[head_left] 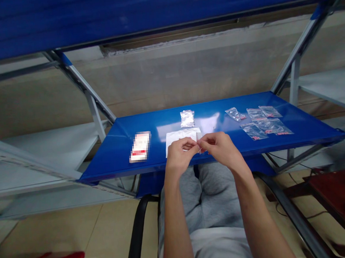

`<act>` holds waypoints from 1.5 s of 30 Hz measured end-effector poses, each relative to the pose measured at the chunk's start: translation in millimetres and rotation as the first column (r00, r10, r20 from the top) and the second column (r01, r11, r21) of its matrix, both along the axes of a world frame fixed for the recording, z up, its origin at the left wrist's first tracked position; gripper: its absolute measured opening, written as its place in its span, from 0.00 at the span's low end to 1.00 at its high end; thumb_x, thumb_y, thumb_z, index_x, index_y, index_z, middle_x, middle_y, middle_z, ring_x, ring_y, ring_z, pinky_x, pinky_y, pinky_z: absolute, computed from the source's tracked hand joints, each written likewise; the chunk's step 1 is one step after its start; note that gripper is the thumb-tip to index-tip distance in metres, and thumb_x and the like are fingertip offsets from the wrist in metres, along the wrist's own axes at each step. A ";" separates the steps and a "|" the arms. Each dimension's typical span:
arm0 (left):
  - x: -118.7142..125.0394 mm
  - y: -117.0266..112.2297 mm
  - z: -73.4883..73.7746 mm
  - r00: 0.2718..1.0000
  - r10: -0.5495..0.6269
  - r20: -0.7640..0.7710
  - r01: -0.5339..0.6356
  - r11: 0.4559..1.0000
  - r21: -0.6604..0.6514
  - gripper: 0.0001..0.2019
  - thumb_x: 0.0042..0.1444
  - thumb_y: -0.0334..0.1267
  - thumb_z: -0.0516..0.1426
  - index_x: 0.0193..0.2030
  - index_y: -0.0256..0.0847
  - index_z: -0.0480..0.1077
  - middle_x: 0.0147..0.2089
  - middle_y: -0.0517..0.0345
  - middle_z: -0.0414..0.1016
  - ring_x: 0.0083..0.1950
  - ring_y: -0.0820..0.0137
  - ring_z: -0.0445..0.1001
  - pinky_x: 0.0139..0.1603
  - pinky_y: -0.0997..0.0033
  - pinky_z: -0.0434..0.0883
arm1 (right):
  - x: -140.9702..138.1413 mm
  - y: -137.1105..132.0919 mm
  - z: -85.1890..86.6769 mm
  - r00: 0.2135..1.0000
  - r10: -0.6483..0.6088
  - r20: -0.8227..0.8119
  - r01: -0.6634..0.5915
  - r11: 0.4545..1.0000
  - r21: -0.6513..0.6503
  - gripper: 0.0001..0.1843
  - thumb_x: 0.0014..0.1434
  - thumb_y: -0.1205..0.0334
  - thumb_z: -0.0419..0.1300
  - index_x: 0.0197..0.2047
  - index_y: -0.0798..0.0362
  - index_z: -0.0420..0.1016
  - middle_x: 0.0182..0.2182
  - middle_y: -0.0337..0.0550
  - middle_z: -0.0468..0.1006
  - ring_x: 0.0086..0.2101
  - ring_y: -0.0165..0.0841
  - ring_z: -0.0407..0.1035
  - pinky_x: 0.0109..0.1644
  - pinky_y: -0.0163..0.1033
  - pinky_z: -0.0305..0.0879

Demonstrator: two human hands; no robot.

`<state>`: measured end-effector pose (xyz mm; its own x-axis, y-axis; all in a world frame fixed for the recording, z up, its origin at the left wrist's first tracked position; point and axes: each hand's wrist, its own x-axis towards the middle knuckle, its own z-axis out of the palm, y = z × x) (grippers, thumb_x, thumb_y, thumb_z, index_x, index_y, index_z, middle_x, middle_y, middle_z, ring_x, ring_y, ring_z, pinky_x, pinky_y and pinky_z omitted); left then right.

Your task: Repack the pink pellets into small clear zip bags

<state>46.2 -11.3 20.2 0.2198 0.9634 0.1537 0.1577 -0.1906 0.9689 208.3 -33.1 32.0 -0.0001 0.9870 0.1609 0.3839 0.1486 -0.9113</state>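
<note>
**Operator one:** What are you seeing at the hands?

**Operator two:** I'm watching the left hand point(181, 155) and the right hand point(221, 149) pinching a small pale piece point(199, 145) between their fingertips, with the hands nearly meeting. It's too small for me to identify. It's sitting just above a white paper sheet point(179, 138) lying on a blue steel shelf point(113, 163).

**Operator one:** How far along do things look, and what's in the containers?

**Operator two:** I'm counting at least five small clear zip bags point(255, 124) lying in a loose group toward the right, each showing red at one end. I'm not making out more of their contents. A crumpled clear bag point(187, 118) is lying apart, beyond the paper, and I can't tell what it's holding. On the left, a white-and-red packet point(140, 146) is lying blurred, so I can't read it. No bag is in either hand.
</note>
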 end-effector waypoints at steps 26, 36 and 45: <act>7.3 -0.4 2.2 0.837 0.392 -0.382 -0.253 0.896 0.364 0.07 0.59 0.29 0.57 0.31 0.43 0.65 0.30 0.60 0.76 0.34 0.68 0.79 0.39 0.70 0.72 | -2.2 -3.3 4.7 0.947 -0.050 0.317 0.028 0.997 0.074 0.10 0.54 0.70 0.58 0.23 0.55 0.71 0.20 0.38 0.75 0.24 0.29 0.67 0.30 0.34 0.53; 5.6 3.4 -10.3 0.938 0.225 -0.266 -0.073 0.873 0.482 0.14 0.59 0.22 0.53 0.32 0.41 0.76 0.42 0.56 0.77 0.40 0.71 0.79 0.41 0.74 0.75 | 0.6 -3.8 7.2 0.939 -0.038 0.343 0.062 0.996 -0.060 0.14 0.57 0.70 0.55 0.20 0.53 0.70 0.18 0.41 0.76 0.23 0.31 0.71 0.32 0.35 0.56; 3.1 0.1 -7.4 0.983 0.144 -0.110 -0.083 0.898 0.433 0.15 0.63 0.27 0.56 0.49 0.42 0.82 0.47 0.53 0.84 0.39 0.71 0.82 0.42 0.72 0.80 | 14.0 7.7 -10.5 0.992 -0.082 0.091 0.085 0.996 -0.033 0.17 0.65 0.52 0.58 0.29 0.54 0.76 0.25 0.44 0.81 0.26 0.33 0.73 0.31 0.35 0.62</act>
